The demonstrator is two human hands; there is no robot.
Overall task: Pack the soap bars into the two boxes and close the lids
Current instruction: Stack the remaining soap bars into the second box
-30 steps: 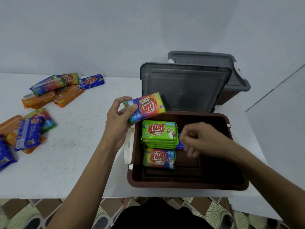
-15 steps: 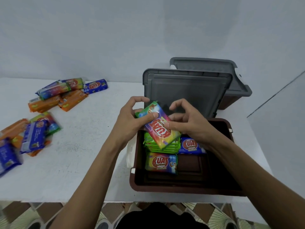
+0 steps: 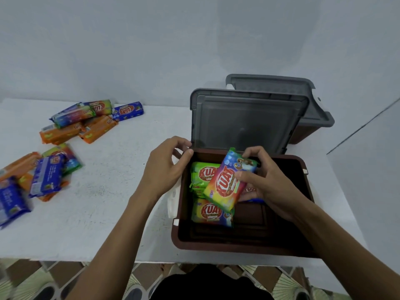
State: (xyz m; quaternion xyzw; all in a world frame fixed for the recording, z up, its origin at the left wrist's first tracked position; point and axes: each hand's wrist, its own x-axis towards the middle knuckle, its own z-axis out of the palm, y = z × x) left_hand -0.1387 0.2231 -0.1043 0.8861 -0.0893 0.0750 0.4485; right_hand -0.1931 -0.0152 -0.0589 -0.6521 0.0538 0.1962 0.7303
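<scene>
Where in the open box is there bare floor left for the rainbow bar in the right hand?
Bare floor runs along the right wall and front edge of the box. The left side is crowded: a green stack at the back, a second bar before it, a blue bar beside the stack under the right hand.

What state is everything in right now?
Near box, open, near lid upright.
Far box, far lid raised.
Rainbow soap bar, tilted above near box, held by right hand.
Left hand, empty, fingers loosely curled.
Green bars, stacked in near box.
Loose bars, unpacked on table.
</scene>
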